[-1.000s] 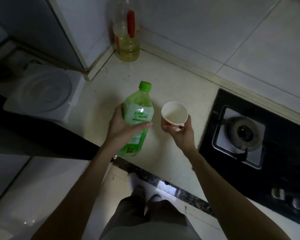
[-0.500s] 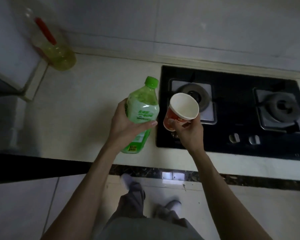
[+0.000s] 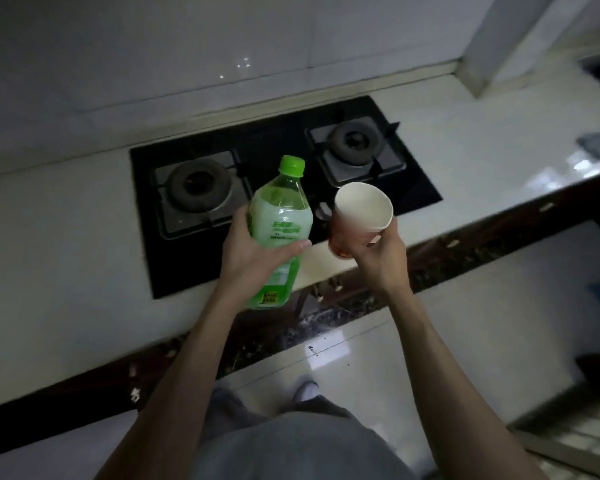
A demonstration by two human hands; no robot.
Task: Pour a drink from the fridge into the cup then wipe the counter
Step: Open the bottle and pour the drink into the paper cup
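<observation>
Green bottle (image 3: 280,216) within left fingers (image 3: 293,246)

Bottle (image 3: 280,216): translucent bright green, paler milky green at the shoulder; solid bright green cap (image 3: 292,165); white label band with green lettering; small yellow patch with dark print near the base.

Cup (image 3: 361,216): plain off-white inside and at the rim; outer wall red-orange with white areas, pattern blurred.

Counter (image 3: 66,244): cream-white, glossy; front edge dark brown-black, speckled with pale flecks.

Hob (image 3: 284,140): glossy black glass; two silver-grey square trays, each with a dark grey ring burner.

Wall (image 3: 153,46): pale grey-white tiles, thin joint lines.

Floor (image 3: 343,344): pale glossy tiles.

Small dark grey object (image 3: 598,143), near the counter's right edge: indistinct.

Clothing (image 3: 291,445): grey.
</observation>
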